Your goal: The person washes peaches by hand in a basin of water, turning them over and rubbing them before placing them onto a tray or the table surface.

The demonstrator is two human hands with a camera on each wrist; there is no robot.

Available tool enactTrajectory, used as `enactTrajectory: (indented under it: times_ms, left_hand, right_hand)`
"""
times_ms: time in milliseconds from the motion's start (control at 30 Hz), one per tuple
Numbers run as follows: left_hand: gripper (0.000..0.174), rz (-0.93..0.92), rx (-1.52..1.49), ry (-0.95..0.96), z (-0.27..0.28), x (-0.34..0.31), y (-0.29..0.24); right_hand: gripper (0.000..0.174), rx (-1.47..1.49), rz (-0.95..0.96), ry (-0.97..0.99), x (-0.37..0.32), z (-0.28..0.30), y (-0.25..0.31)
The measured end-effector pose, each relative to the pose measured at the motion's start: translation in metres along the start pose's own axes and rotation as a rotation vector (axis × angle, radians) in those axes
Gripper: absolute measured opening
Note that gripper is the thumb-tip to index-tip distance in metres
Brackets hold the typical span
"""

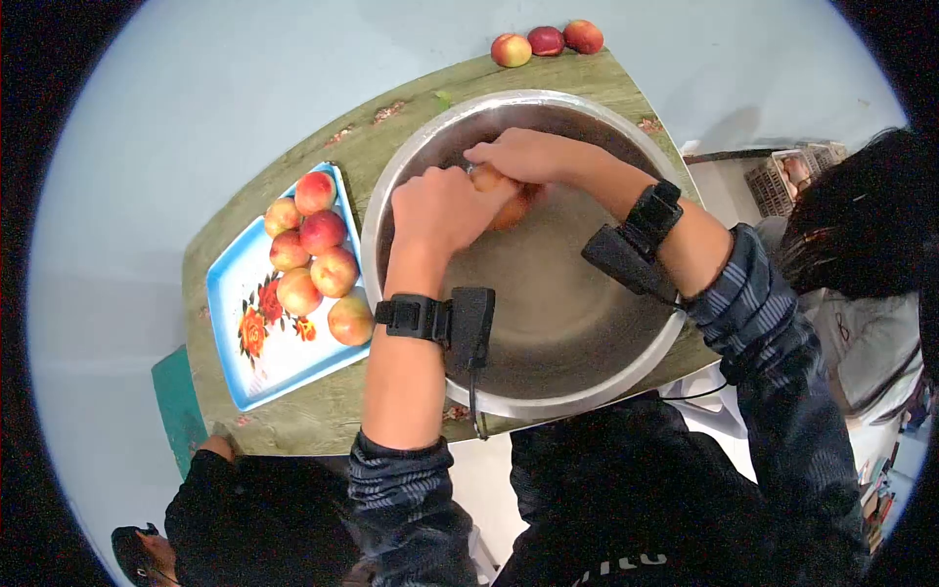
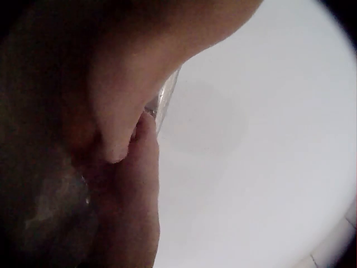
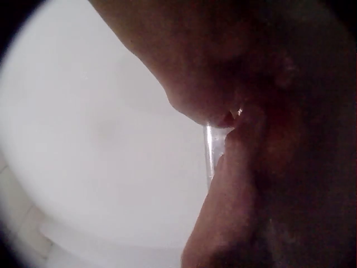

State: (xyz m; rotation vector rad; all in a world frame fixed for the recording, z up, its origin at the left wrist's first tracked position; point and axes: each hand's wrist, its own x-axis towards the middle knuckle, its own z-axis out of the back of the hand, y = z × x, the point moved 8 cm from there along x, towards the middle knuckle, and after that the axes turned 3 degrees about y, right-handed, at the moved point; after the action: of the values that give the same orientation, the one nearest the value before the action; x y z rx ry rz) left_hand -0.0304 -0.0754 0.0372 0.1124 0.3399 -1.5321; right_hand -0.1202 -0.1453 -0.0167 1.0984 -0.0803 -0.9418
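In the head view, both hands meet over the far part of a wide metal basin (image 1: 548, 401) holding cloudy water. The left hand (image 1: 440, 210) has its fingers curled round a reddish-orange fruit (image 1: 511, 210) at the water. From the other side, the right hand (image 1: 536, 157) grips the same fruit, its fingers partly covering it. Whether a second fruit lies under the hands, I cannot tell. Both wrist views are dark and show the hands close together, with the fruit mostly hidden.
Left of the basin, a blue-rimmed floral tray (image 1: 230, 367) holds several red-yellow fruits (image 1: 323, 232). Three more fruits (image 1: 546, 41) sit at the table's far edge. One person (image 1: 264, 519) is at the lower left, another (image 1: 851, 225) at the right, near a crate (image 1: 771, 186).
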Motion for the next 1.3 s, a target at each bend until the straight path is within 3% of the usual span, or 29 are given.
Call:
enactTrajectory:
  times_ms: [33,200,300,333,433,533,733,833,933,967,1067,1133,1167,1300]
  left_hand:
    - [0.074,0.024,0.040,-0.015,0.003,-0.001,0.000]
    - [0.067,-0.028,0.091,-0.128,0.000,-0.001,-0.012]
    - [0.065,-0.105,0.087,-0.266,-0.005,-0.010,-0.019]
    - [0.065,-0.140,0.096,-0.327,-0.002,-0.009,-0.020]
    - [0.068,-0.388,0.053,-0.306,-0.014,-0.002,-0.029]
    - [0.058,-0.529,0.012,-0.451,-0.012,-0.004,-0.036]
    - [0.035,-0.369,0.047,-0.115,-0.015,-0.003,-0.044]
    - [0.047,-0.164,-0.133,-0.046,-0.007,-0.002,-0.035]
    - [0.041,-0.123,-0.294,-0.309,0.014,-0.005,-0.023]
    - [0.041,-0.116,-0.322,-0.404,0.014,-0.001,-0.015]
    - [0.042,-0.120,-0.466,-0.663,0.019,0.005,0.008]
    - [0.040,-0.136,-0.643,-0.790,0.039,-0.012,0.013]
    - [0.036,-0.173,-0.669,-0.849,0.045,-0.020,0.011]
    - [0.033,-0.256,-0.608,-0.914,0.048,-0.028,0.003]
  right_hand:
    - [0.061,0.041,0.028,0.068,0.000,-0.007,0.004]
    - [0.062,-0.157,0.075,-0.005,-0.009,0.002,0.019]
    - [0.064,-0.489,0.149,-0.120,-0.013,0.007,0.028]
    - [0.065,-0.626,0.194,-0.196,-0.013,0.014,0.034]
    - [0.067,-0.603,0.095,-0.366,-0.026,0.028,0.034]
    - [0.066,-0.656,0.069,-0.461,-0.032,0.038,0.035]
    - [0.063,-0.425,-0.101,-0.101,-0.036,0.024,0.027]
    - [0.056,-0.087,-0.070,-0.040,-0.016,0.020,0.007]
    - [0.057,0.381,-0.033,-0.019,-0.017,0.018,0.006]
    - [0.051,0.333,0.038,-0.015,-0.012,0.020,0.007]
    - [0.051,0.651,0.140,0.050,-0.039,0.012,0.035]
    - [0.049,0.787,0.196,0.235,-0.036,-0.001,0.044]
    - [0.047,0.854,0.226,0.327,-0.036,-0.008,0.049]
    - [0.042,1.045,0.209,0.246,-0.035,-0.019,0.052]
